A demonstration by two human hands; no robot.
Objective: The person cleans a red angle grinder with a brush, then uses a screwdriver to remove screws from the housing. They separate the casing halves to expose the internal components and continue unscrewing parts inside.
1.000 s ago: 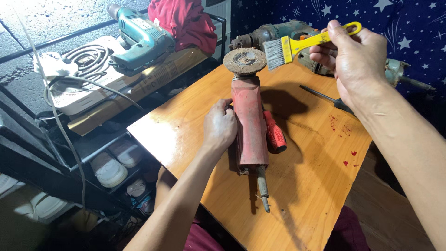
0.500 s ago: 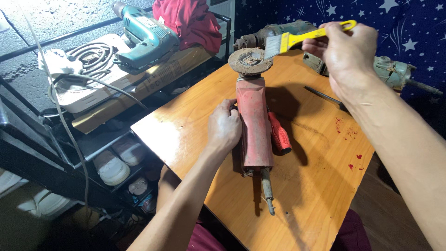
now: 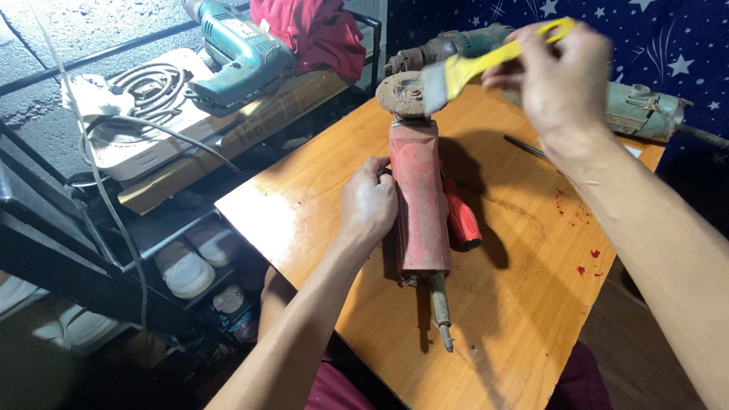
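Observation:
A worn red angle grinder lies lengthwise on the wooden table, its round disc at the far end and a short cord stub near me. My left hand grips the grinder's body from the left side. My right hand holds a yellow-handled paintbrush above the table, its grey bristles next to the disc. A red-handled screwdriver rests against the grinder's right side.
A teal power drill sits on a cardboard box with a coiled cable at the left. A red cloth lies behind it. Two grey-green power tools rest at the table's far edge. Shoes sit on a low rack below left.
My right hand has swung the paintbrush down and left toward the grinder's disc. My left hand stays on the grinder body.

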